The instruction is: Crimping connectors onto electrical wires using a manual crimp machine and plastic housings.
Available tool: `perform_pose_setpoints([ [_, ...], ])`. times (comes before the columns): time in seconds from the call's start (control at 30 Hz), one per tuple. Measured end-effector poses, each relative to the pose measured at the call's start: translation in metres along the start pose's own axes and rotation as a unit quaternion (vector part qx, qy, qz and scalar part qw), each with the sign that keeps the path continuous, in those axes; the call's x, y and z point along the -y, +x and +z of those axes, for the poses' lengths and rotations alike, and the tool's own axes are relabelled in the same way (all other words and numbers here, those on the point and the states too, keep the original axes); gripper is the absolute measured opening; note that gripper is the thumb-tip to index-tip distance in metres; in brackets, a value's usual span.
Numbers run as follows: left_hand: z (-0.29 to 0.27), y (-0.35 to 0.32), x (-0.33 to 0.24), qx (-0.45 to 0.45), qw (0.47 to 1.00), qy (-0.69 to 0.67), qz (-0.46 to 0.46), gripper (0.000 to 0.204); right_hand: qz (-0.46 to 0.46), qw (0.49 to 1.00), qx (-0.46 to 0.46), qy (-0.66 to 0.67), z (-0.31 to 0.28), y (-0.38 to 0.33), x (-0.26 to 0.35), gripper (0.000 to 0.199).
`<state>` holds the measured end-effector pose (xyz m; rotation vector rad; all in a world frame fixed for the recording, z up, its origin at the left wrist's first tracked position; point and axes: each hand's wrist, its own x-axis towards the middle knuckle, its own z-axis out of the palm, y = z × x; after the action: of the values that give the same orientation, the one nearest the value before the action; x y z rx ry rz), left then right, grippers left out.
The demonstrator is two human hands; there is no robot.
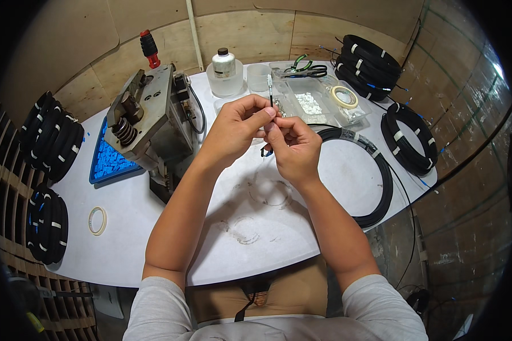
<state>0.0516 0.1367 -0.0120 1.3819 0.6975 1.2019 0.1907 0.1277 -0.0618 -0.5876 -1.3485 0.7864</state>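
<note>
My left hand (236, 128) pinches a thin black cable (271, 101) between thumb and fingertips above the middle of the table. The cable's end points up and carries a small whitish connector (269, 83). My right hand (298, 149) is closed against the left, its thumb and fingers also gripping the cable just below. A short dark and blue piece hangs under the fingers; what it belongs to is partly hidden. A large coil of black cable (388, 187) lies to the right of my right hand.
A metal press (159, 108) and a blue tray (122, 176) of small blue parts stand left. Behind are a white bottle (224, 63), plastic boxes (301, 91), scissors (313, 71) and a tape roll (345, 98). Cable coils (367, 65) sit at both sides; another tape roll (97, 221) lies front left.
</note>
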Motion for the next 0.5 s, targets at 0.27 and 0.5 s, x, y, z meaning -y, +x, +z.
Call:
perform_pose_setpoints([
  [0.27,0.0006,0.0003,0.0001,0.0,1.0,-0.002,0.004,0.012,0.01,1.0,0.004,0.006,-0.0009,0.0001,0.001,0.01],
  [0.5,0.0,0.0006,0.0007,-0.007,1.0,0.01,-0.001,0.012,0.016,1.0,0.006,-0.003,-0.0008,0.0002,0.0018,0.01],
])
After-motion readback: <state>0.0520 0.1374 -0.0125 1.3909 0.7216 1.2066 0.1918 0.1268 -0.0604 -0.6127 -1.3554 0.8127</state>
